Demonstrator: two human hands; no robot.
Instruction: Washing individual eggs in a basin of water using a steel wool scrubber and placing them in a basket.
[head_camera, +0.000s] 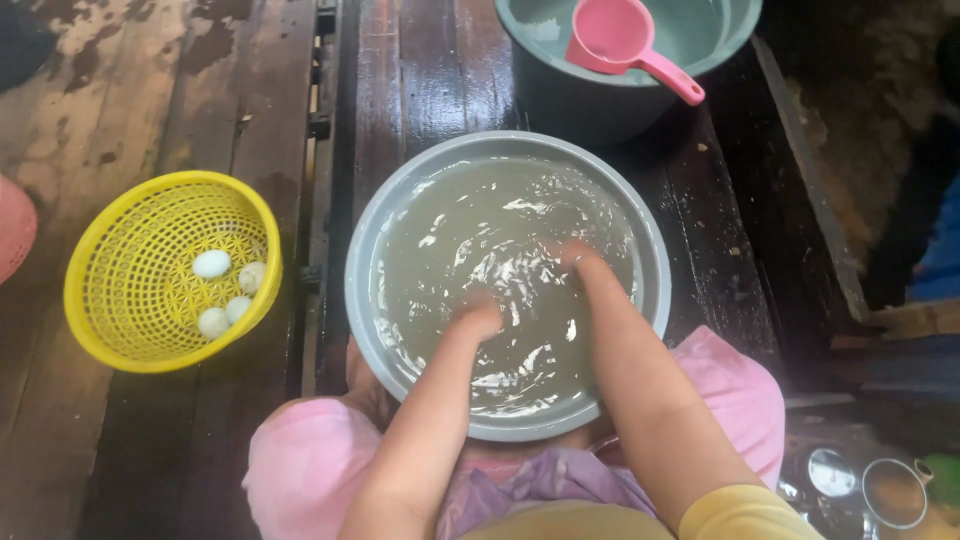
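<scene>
Dark wet plank floor under everything, me crouched over it, pink-clad knees either side. Biggest thing: grey round basin right in front of me, full of murky greyish water, surface rippled and glinting. Both my forearms go down into it. My left hand is under the water near the basin's middle, my right hand also submerged, a bit further from me and to the right; hands apart from each other, not touching. Water too cloudy, so I cannot tell whether either hand is curled around anything or spread flat. Beyond the basin, second teal tub at top edge, also holding water, with a pink plastic scoop resting in it, handle sticking out over the rim toward the right. To my left, well apart from the basin, yellow mesh basket tilted on the floor. Inside it, four pale whitish eggs clustered near its right side.
</scene>
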